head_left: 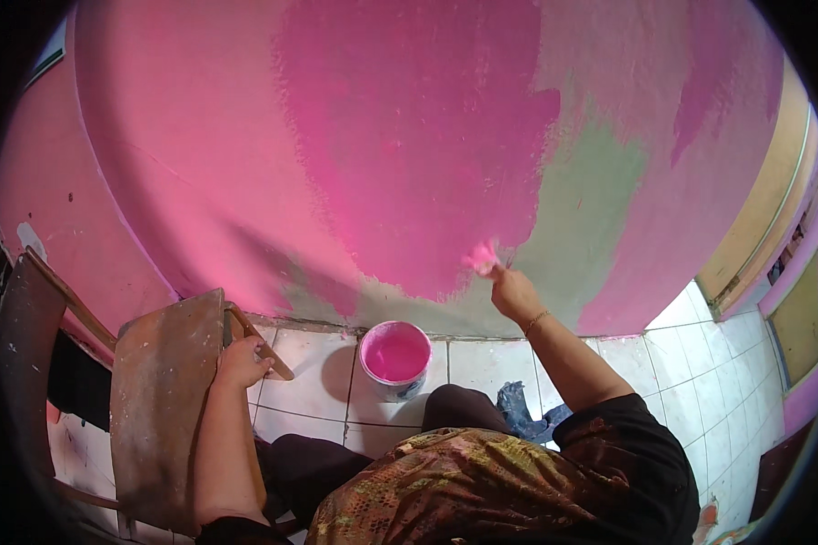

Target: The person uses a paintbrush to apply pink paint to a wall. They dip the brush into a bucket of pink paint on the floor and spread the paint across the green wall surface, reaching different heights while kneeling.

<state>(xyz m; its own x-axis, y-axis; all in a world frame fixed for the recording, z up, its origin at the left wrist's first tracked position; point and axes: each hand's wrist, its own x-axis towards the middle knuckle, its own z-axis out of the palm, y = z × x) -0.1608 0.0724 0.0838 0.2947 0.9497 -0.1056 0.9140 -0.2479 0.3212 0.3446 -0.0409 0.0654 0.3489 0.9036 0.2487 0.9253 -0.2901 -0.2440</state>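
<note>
Gripping a brush [483, 258] in my right hand [515, 296], I work at the lower part of a patchily painted wall [182, 118], fingers closed firmly around the tool, its pink-coated head blurred at the bottom edge of a broad band of deep pink paint [418, 136]; whether the bristles touch the surface at this instant I cannot tell. To the right of that band, a grey-green patch [595, 182] runs down toward the floor, with more pink beyond it, while to the left the colour is lighter and partly in shadow. A thin bracelet [537, 322] circles my right wrist, and a dark sleeve [609, 431] covers the arm above the elbow. My left hand [243, 363] rests at the edge of a scuffed brown wooden panel [159, 391], beside a narrow wooden bar [262, 343]; whether its fingers wrap the edge or merely lie on it, I cannot tell. Between my two hands, on white floor tiles [300, 354], a round bucket [400, 392] stands upright near the foot of the wall, just in front of my knees, bright pink paint visible inside it. Crumpled blue material [515, 409] lies on the tiles just right of my bent right knee [463, 404], near my right forearm
</note>
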